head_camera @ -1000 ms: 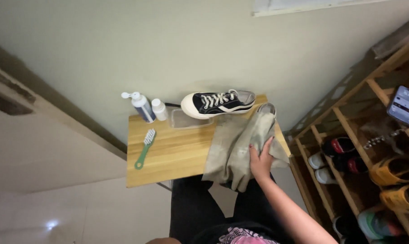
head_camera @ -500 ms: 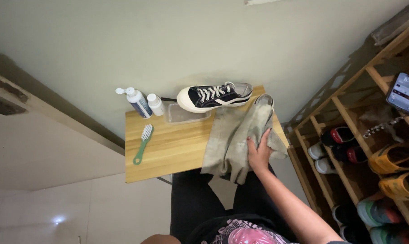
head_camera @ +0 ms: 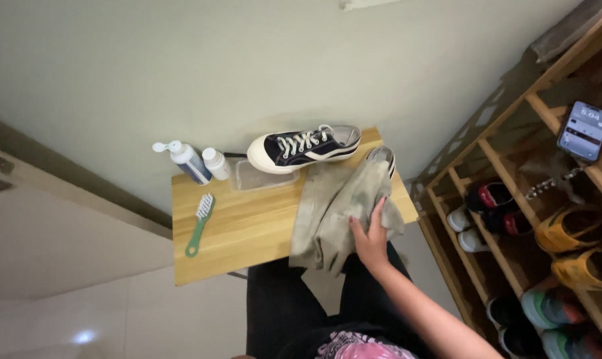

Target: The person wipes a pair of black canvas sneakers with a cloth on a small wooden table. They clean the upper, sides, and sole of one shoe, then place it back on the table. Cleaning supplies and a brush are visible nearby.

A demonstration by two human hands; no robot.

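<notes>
— Grey-green cloth (head_camera: 334, 206), soft and creased, that's what the right hand (head_camera: 369, 238) is on. One hand in view only; its fingers (head_camera: 375, 214) lie spread and fairly flat on the fabric, pressing it rather than gripping, as far as I can tell.

— And where does the cloth lie?

— On the right part of a small wooden table (head_camera: 248, 233), pale, with a smooth board top and straight edges. Its near end hangs off the front edge over the person's dark trousers (head_camera: 274, 312). Its far end covers most of a second shoe (head_camera: 383, 157); only a grey toe shows.

— So two shoes?

— Two on the table. The other is a dark canvas sneaker (head_camera: 304, 147) with white laces and a thick white rubber sole, lying across the back edge, toe to the left. Just before it sits one shallow clear plastic tray (head_camera: 256, 176), rectangular.

— Bottles?

— Two, both plastic, at the back left and just beside each other: one with a white pump head and a blue label (head_camera: 185, 161), one short white one with a cap (head_camera: 216, 163). Nearer the front left lies one brush (head_camera: 200, 223), with a slim green handle and white bristles, well apart from the cloth.

— Anything off the table?

— To the right, a slatted wooden shoe rack (head_camera: 500, 166) holding several pairs, yellow, red-and-black and white among them. One phone (head_camera: 583, 130) rests on an upper shelf, with a metal chain (head_camera: 550, 185) below it.
</notes>
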